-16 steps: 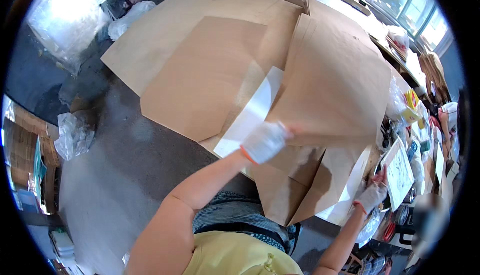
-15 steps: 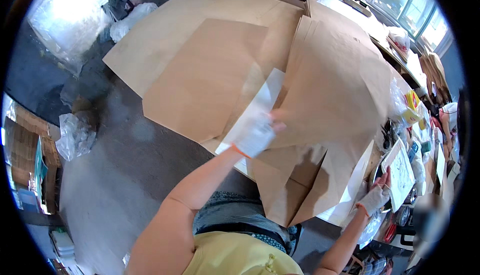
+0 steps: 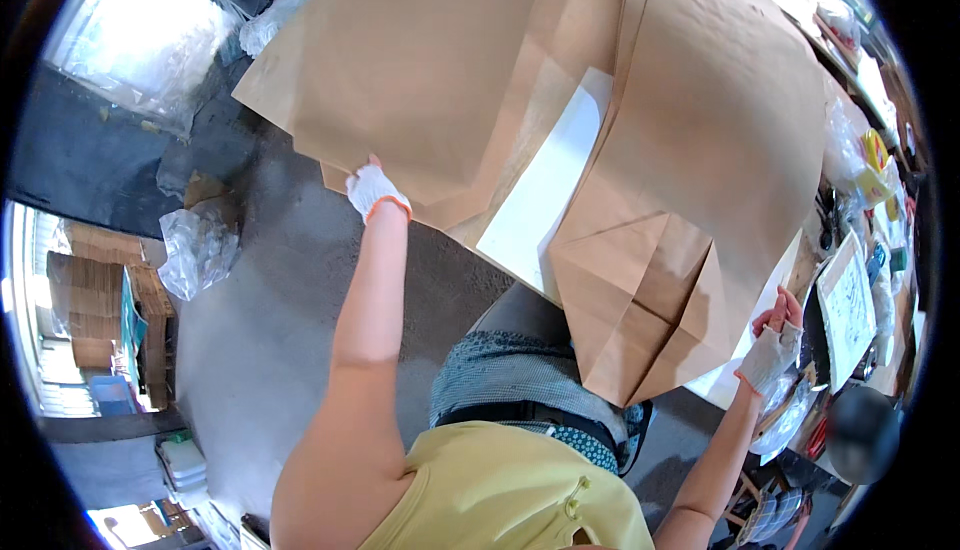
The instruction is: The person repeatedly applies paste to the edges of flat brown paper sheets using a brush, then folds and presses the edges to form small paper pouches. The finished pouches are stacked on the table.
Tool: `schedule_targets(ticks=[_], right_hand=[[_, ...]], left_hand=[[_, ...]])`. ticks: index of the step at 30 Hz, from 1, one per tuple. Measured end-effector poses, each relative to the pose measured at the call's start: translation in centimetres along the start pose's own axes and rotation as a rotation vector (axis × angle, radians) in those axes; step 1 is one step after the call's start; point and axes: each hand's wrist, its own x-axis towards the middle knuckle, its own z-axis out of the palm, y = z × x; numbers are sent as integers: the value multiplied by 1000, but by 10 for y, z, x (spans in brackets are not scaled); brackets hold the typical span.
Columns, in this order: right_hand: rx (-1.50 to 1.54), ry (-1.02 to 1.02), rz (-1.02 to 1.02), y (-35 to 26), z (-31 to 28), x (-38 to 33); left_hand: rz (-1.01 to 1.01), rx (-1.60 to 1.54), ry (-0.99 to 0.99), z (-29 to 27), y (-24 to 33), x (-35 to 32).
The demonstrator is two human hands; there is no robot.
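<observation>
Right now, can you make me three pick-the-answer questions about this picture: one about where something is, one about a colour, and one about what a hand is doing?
1. Where is the left hand?
A. On the edge of the big brown paper sheet
B. On the floor
C. On the white board

2. What colour is the cuff trim of the work gloves?
A. Blue
B. Orange
C. Green

3. What is the right hand doing?
A. Holding a cup
B. Resting at the table's near edge, beside the folded brown paper bag
C. Lifting the crumpled clear plastic bag

Answers:
1. A, the gloved fingers sit on the sheet's lower edge.
2. B, an orange band rings each wrist.
3. B, it sits at the table edge, right of the bag's folded bottom; nothing clearly held.
</observation>
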Motion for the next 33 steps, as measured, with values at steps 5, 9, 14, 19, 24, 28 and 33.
schedule_targets(ticks=[5, 9, 14, 19, 24, 28, 33], right_hand=[[-56, -234, 52, 22, -24, -24], [-106, -379, 217, 38, -49, -30], [-456, -722, 130, 32, 6, 8], [-626, -820, -287, 15, 8, -12], [-608, -927, -453, 6, 12, -52], [-576, -1004, -441, 1, 46, -57], [-661, -709, -389, 14, -11, -56]], left_hand=[[216, 166, -13, -40, -43, 13], [704, 1226, 201, -13, 2, -49], [1059, 867, -1005, 52, -29, -186], [1018, 866, -1726, 48, -43, -243], [1081, 856, -1995, 8, -48, -264], [1151, 943, -2076, 19, -58, -275], [1090, 1003, -1987, 19, -31, -210]])
